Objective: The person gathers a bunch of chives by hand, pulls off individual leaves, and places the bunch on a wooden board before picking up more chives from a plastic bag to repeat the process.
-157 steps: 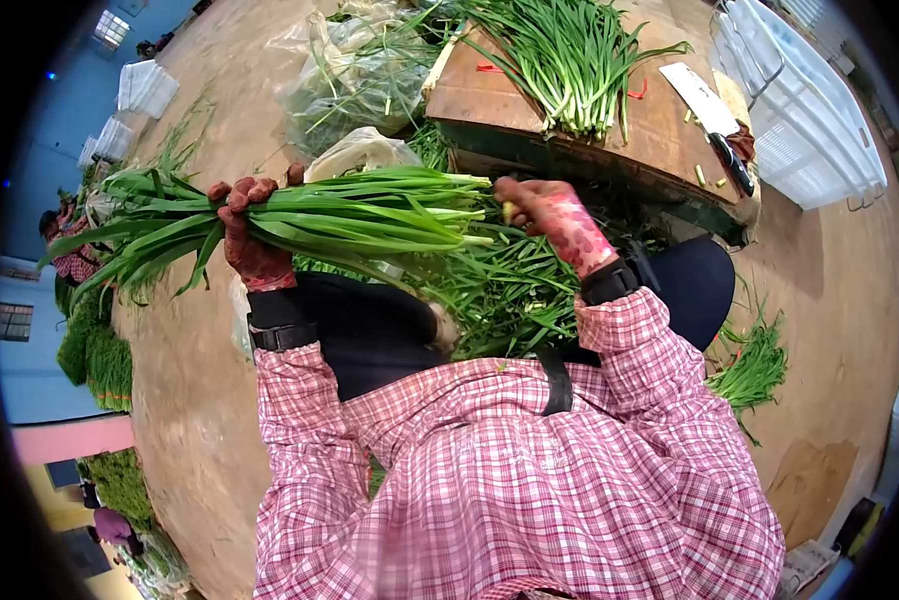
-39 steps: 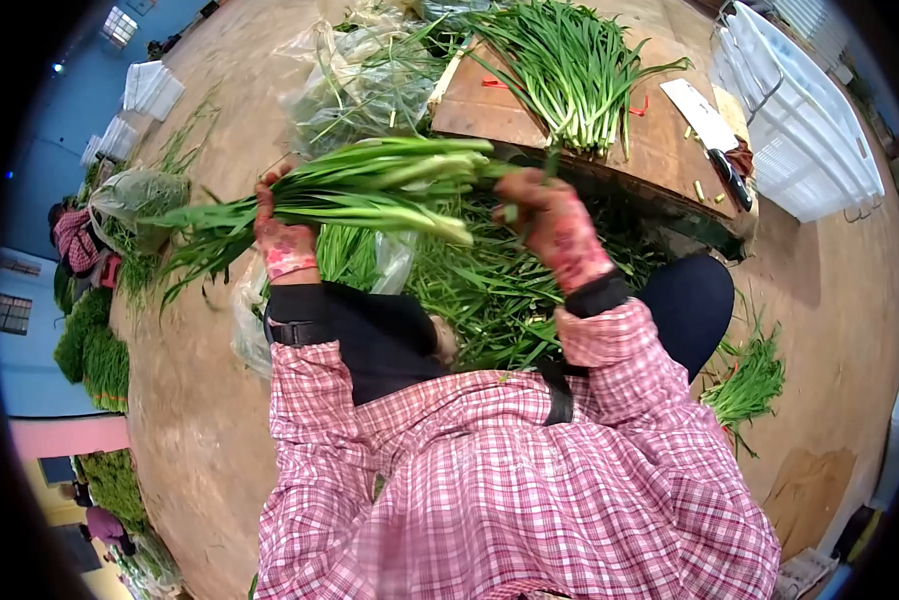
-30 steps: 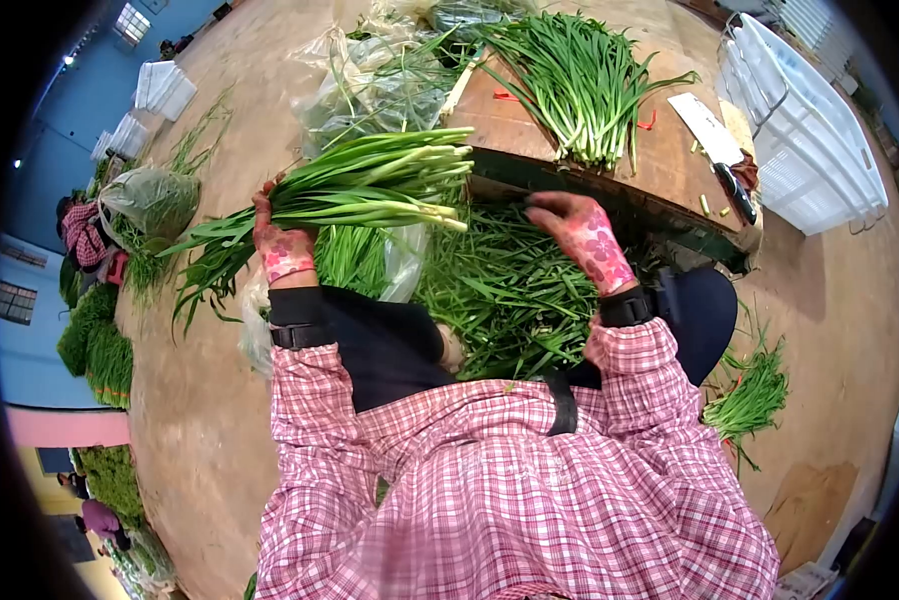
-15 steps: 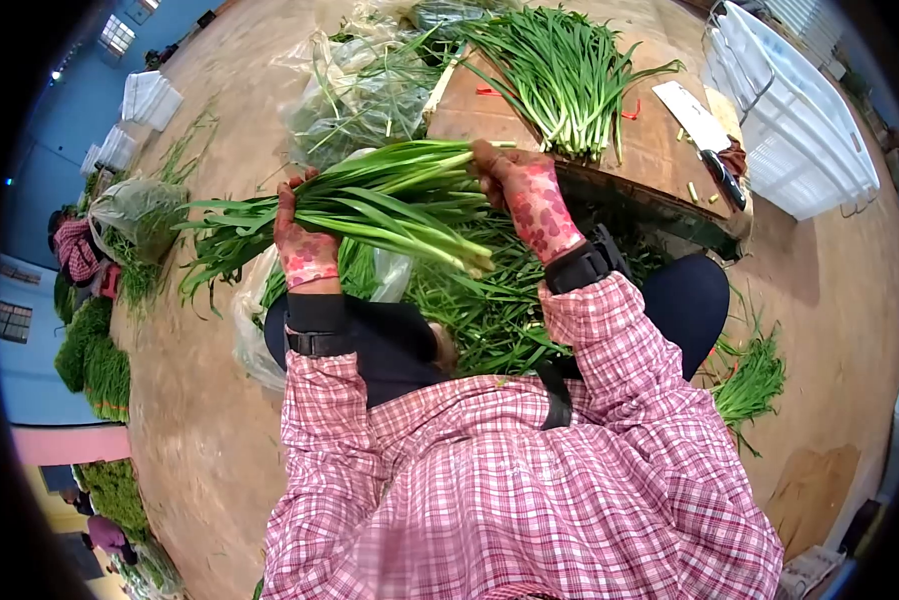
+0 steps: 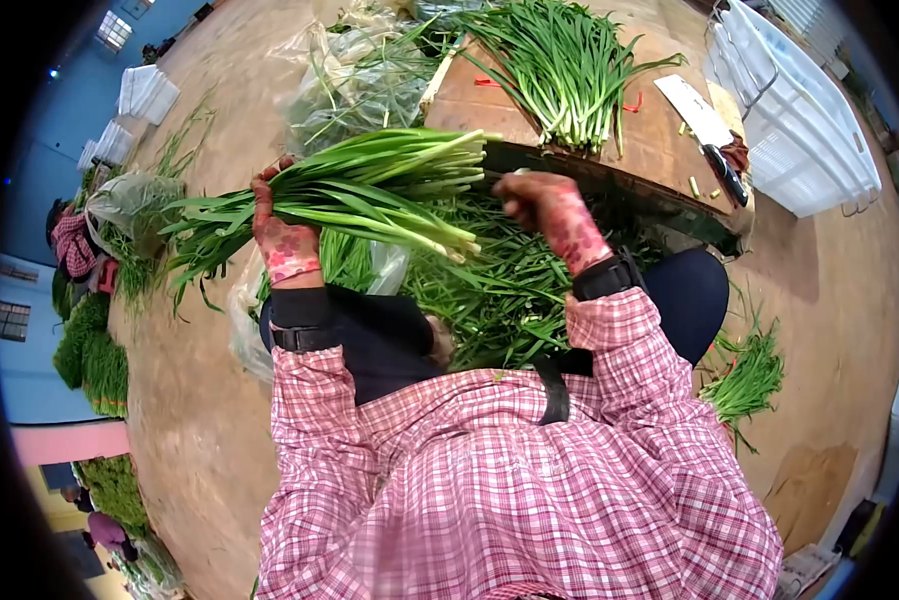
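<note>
My left hand [image 5: 284, 228], in a pink-patterned glove or sleeve cover, is wrapped round the leafy middle of a bunch of garlic chives [image 5: 395, 190]. The pale stem ends point right, and the green tips droop to the left. Just right of those ends is my right hand [image 5: 558, 212], apart from the bunch, its fingers curled in a pinch. Whatever may be between those fingertips is too small to make out. Loose green leaves [image 5: 500, 295] lie heaped below both hands, between my knees.
A low wooden board [image 5: 660, 170] carries more chives [image 5: 570, 75], a cleaver [image 5: 695, 112] and red ties. White crates [image 5: 795, 120] stand to its right. Plastic bags [image 5: 355, 95] of greens sit behind. A chive bundle [image 5: 750, 380] lies right. Another person [image 5: 73, 243] is far left.
My right hand has drawn away from the stem ends to the right and slightly down. My left hand has shifted a little left, still holding the bunch.
</note>
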Available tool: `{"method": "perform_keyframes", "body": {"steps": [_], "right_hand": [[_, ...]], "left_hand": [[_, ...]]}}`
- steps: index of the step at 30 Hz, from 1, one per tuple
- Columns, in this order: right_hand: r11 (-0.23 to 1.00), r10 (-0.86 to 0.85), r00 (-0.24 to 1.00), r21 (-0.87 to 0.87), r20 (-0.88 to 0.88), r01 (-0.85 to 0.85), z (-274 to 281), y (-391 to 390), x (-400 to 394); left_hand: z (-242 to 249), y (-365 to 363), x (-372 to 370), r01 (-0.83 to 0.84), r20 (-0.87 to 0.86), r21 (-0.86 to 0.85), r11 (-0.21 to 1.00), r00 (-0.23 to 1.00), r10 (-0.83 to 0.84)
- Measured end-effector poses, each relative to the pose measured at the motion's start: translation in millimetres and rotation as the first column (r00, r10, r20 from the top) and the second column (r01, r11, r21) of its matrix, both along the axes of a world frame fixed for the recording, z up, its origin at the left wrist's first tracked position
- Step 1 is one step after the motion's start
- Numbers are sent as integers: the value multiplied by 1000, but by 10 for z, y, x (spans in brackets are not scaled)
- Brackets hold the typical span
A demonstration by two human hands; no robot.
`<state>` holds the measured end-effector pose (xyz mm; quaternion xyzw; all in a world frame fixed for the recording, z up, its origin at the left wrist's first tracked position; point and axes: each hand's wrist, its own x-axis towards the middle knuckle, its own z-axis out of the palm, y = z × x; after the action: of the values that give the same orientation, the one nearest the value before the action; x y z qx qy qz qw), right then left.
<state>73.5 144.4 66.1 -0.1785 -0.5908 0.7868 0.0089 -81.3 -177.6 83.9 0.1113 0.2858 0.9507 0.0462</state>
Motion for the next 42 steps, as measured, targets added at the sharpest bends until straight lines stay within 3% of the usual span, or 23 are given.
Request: {"method": "perform_keyframes", "body": {"steps": [1, 3, 4, 7, 8, 9, 11, 14, 17, 20, 23, 25, 26, 27, 29, 30, 32, 33, 35, 38, 40, 41, 42], "right_hand": [[991, 132, 991, -3, 16, -132, 43, -127, -10], [948, 241, 960, 245, -146, -201, 124, -382, -18], [901, 235, 969, 392, -75, -188, 402, -466, 50], [815, 184, 982, 565, -40, -129, 263, -176, 51], [755, 63, 998, 652, 22, -62, 103, 37, 50], [496, 18, 993, 862, 114, -108, 24, 290, 87], [666, 28, 998, 744, 53, -58, -290, 427, 141], [817, 213, 974, 561, -81, -132, 276, -276, 50], [879, 306, 945, 416, -112, -235, 382, -568, -54], [850, 277, 960, 475, -35, -228, 466, -641, 9], [664, 203, 942, 744, -267, 68, 330, -525, 101], [284, 139, 988, 958, -67, 25, -112, -81, 84], [112, 49, 960, 954, 274, -278, -270, 245, 91], [-25, -98, 820, 823, 564, -568, -350, 449, 80], [125, 35, 943, 935, 330, -332, -153, 382, 180], [467, 178, 982, 874, 56, -134, -17, 208, 146], [851, 264, 958, 495, -110, -177, 326, -214, 33], [827, 337, 921, 529, -195, -190, 525, -388, 1], [810, 399, 915, 491, -61, -320, 758, -616, -32], [743, 312, 939, 652, -143, -148, 578, -620, -10], [791, 199, 973, 605, -116, -90, 285, -446, 24], [758, 150, 982, 651, -117, -38, 93, -259, 39], [581, 125, 990, 805, 62, -124, -101, -38, 73]], "left_hand": [[-13, 6, -5, 15, 19, 14, 1000, 1000, -15], [-25, 57, -45, 40, 47, 46, 998, 998, -42], [129, 215, 111, -46, 88, -8, 999, 995, 46], [224, 224, 192, -141, 49, -61, 988, 988, 144], [148, 77, 66, -111, 54, -21, 994, 992, 112], [154, 41, 81, -121, 46, -13, 993, 992, 121], [223, 5, 69, -131, 21, 7, 991, 991, 131], [251, 131, 92, -102, 28, 60, 993, 995, 101], [336, 271, 201, -88, 54, 10, 996, 995, 87], [306, 249, 153, -129, 46, -6, 992, 991, 129], [195, 44, -10, -170, 62, 17, 985, 984, 168], [116, -203, -194, -214, 67, 41, 976, 975, 211], [106, -346, -243, -167, 33, 61, 984, 986, 165], [119, -428, -268, -153, 32, 75, 985, 988, 151], [214, -386, -172, -54, -52, 49, 997, 997, 57], [217, -344, -182, -104, -18, 53, 993, 994, 105], [240, -132, -125, -141, -25, 53, 989, 990, 142], [242, -53, -122, -104, -58, 68, 992, 992, 108], [243, 54, -72, -82, -47, 84, 993, 995, 86], [294, 179, 27, -108, -12, 75, 991, 994, 109], [275, 158, 37, -161, -27, 48, 986, 986, 162], [238, 108, -15, -186, -9, 54, 981, 982, 187], [206, 1, -81, -208, 9, 55, 977, 978, 207]]}}
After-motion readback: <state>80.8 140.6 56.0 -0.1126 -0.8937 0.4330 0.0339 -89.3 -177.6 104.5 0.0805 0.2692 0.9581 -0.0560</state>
